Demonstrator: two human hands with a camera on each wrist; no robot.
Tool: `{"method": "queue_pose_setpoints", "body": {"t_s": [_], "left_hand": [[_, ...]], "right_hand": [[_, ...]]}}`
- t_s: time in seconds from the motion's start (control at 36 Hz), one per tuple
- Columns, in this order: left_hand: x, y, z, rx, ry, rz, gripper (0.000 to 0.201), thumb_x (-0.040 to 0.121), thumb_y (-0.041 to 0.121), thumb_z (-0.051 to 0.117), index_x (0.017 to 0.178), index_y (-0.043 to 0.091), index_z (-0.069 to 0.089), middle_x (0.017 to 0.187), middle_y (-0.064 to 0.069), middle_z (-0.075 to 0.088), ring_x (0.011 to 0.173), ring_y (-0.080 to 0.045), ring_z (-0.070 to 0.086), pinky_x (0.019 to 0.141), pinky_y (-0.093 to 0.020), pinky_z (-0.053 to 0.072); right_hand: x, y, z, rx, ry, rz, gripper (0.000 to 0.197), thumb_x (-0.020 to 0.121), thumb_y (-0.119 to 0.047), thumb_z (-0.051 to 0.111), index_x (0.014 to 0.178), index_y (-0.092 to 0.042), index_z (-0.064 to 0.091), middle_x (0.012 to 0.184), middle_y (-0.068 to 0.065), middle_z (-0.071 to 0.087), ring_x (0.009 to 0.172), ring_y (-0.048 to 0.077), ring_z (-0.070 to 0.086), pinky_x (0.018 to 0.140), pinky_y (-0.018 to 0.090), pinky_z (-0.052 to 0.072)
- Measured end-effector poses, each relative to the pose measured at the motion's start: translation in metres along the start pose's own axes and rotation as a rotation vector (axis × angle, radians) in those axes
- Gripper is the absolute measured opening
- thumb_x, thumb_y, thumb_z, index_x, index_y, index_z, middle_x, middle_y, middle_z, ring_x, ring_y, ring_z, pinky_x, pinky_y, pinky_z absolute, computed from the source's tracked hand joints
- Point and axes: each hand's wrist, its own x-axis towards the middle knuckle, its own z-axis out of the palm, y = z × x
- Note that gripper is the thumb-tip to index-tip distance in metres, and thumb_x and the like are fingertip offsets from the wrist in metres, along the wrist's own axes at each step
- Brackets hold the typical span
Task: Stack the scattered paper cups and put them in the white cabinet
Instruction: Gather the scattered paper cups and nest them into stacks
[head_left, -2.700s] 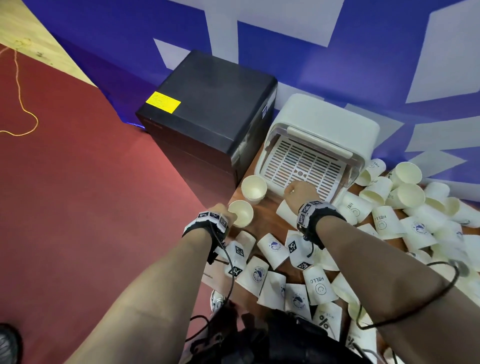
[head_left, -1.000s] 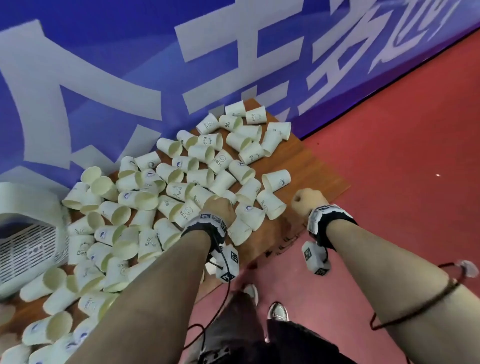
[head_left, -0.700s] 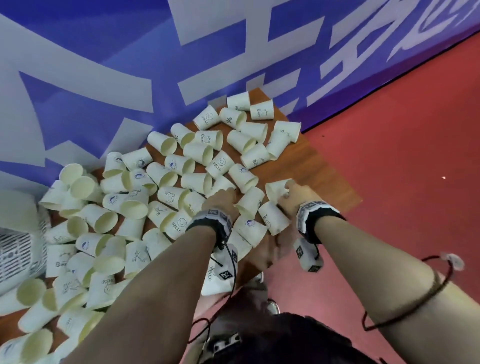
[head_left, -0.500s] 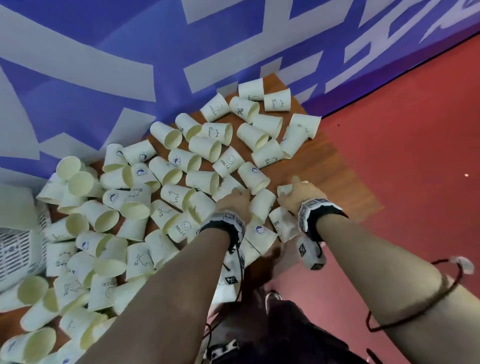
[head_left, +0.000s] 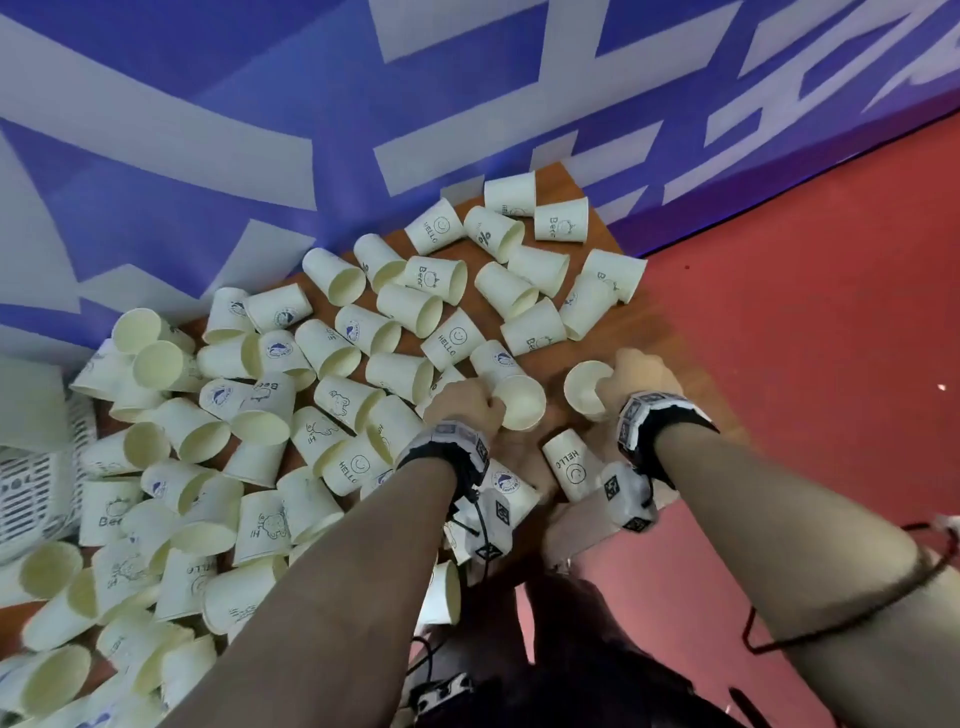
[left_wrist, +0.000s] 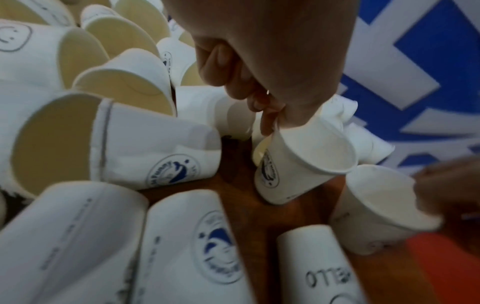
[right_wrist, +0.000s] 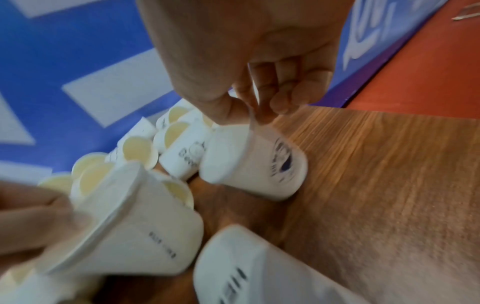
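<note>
Several white paper cups lie scattered on a wooden table. My left hand pinches the rim of one cup, mouth up and tilted; in the left wrist view the thumb and fingers clamp that cup just above the wood. My right hand pinches the rim of a second cup close by on the right; in the right wrist view this cup hangs tilted from my fingers. The two held cups are a few centimetres apart.
A "HELLO" cup lies on its side right below the two hands. The white cabinet shows at the far left edge. A blue and white banner backs the table. Red floor lies beyond the table's right edge.
The view swung from the cabinet to the right end of the table. Both hands reached into the pile, and each now holds a cup by its rim.
</note>
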Motion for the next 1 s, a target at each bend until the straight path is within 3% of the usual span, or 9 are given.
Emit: {"method": "queue_pose_setpoints", "body": {"t_s": [0.06, 0.11, 0.19, 0.28, 0.36, 0.53, 0.69, 0.83, 1.0], "left_hand": [[-0.004, 0.003, -0.012, -0.066, 0.018, -0.057, 0.028, 0.091, 0.033, 0.046, 0.075, 0.011, 0.054, 0.075, -0.003, 0.059, 0.071, -0.021, 0.055, 0.053, -0.027, 0.032], [-0.009, 0.005, -0.027, -0.109, 0.058, -0.1, 0.031, 0.089, 0.031, 0.047, 0.066, 0.011, 0.05, 0.065, -0.001, 0.051, 0.064, -0.019, 0.049, 0.049, -0.027, 0.027], [-0.02, 0.003, -0.051, -0.148, 0.107, -0.182, 0.035, 0.087, 0.031, 0.049, 0.058, 0.013, 0.042, 0.056, -0.001, 0.045, 0.052, -0.018, 0.041, 0.047, -0.026, 0.025], [-0.035, -0.009, -0.069, -0.206, 0.143, -0.251, 0.037, 0.088, 0.032, 0.049, 0.058, 0.013, 0.037, 0.057, -0.003, 0.042, 0.052, -0.021, 0.039, 0.048, -0.027, 0.025], [-0.053, -0.028, -0.078, -0.221, 0.183, -0.342, 0.033, 0.089, 0.033, 0.048, 0.066, 0.009, 0.048, 0.067, -0.007, 0.052, 0.058, -0.023, 0.045, 0.053, -0.029, 0.033], [-0.107, -0.076, -0.075, -0.263, 0.257, -0.546, 0.032, 0.089, 0.033, 0.048, 0.069, 0.008, 0.051, 0.069, -0.007, 0.053, 0.059, -0.022, 0.047, 0.054, -0.027, 0.033], [-0.177, -0.131, -0.066, -0.369, 0.366, -0.72, 0.038, 0.087, 0.033, 0.05, 0.056, 0.016, 0.036, 0.054, -0.002, 0.038, 0.051, -0.021, 0.037, 0.048, -0.027, 0.025], [-0.234, -0.181, -0.062, -0.439, 0.427, -0.857, 0.036, 0.086, 0.033, 0.051, 0.059, 0.015, 0.037, 0.059, -0.003, 0.04, 0.053, -0.021, 0.039, 0.049, -0.028, 0.026], [-0.302, -0.25, -0.059, -0.424, 0.474, -0.951, 0.034, 0.086, 0.036, 0.052, 0.061, 0.013, 0.049, 0.062, -0.005, 0.053, 0.062, -0.026, 0.053, 0.054, -0.029, 0.037]], "right_hand": [[-0.001, 0.0, -0.017, 0.064, -0.005, -0.007, 0.011, 0.086, -0.017, 0.056, 0.081, -0.007, 0.051, 0.093, 0.016, 0.058, 0.078, 0.031, 0.055, 0.067, 0.031, 0.044], [-0.002, -0.005, -0.031, 0.11, 0.001, -0.077, 0.014, 0.085, -0.015, 0.057, 0.074, -0.008, 0.05, 0.088, 0.014, 0.059, 0.073, 0.029, 0.054, 0.064, 0.028, 0.042], [-0.007, -0.017, -0.047, 0.16, 0.031, -0.207, 0.015, 0.083, -0.014, 0.057, 0.091, -0.005, 0.064, 0.087, 0.011, 0.063, 0.069, 0.025, 0.056, 0.059, 0.027, 0.045], [-0.012, -0.035, -0.056, 0.146, 0.04, -0.348, 0.022, 0.086, -0.013, 0.057, 0.103, -0.003, 0.068, 0.104, 0.016, 0.065, 0.095, 0.031, 0.061, 0.078, 0.031, 0.05], [-0.022, -0.058, -0.056, 0.166, 0.045, -0.41, 0.024, 0.087, -0.014, 0.057, 0.106, -0.003, 0.068, 0.112, 0.015, 0.064, 0.105, 0.032, 0.06, 0.083, 0.03, 0.048], [-0.06, -0.108, -0.029, 0.108, -0.015, -0.613, 0.02, 0.081, -0.009, 0.058, 0.09, 0.006, 0.068, 0.093, 0.021, 0.069, 0.093, 0.038, 0.065, 0.075, 0.036, 0.054], [-0.111, -0.161, 0.003, 0.0, -0.126, -0.783, 0.029, 0.084, -0.008, 0.056, 0.107, 0.007, 0.066, 0.107, 0.024, 0.067, 0.098, 0.037, 0.063, 0.087, 0.043, 0.054], [-0.16, -0.211, 0.03, -0.074, -0.146, -0.899, 0.029, 0.086, -0.013, 0.058, 0.111, -0.001, 0.066, 0.112, 0.018, 0.066, 0.102, 0.036, 0.061, 0.087, 0.038, 0.052], [-0.234, -0.269, 0.081, -0.1, -0.167, -0.991, 0.03, 0.084, -0.01, 0.057, 0.109, 0.005, 0.066, 0.108, 0.024, 0.066, 0.097, 0.037, 0.063, 0.085, 0.043, 0.054]]}}
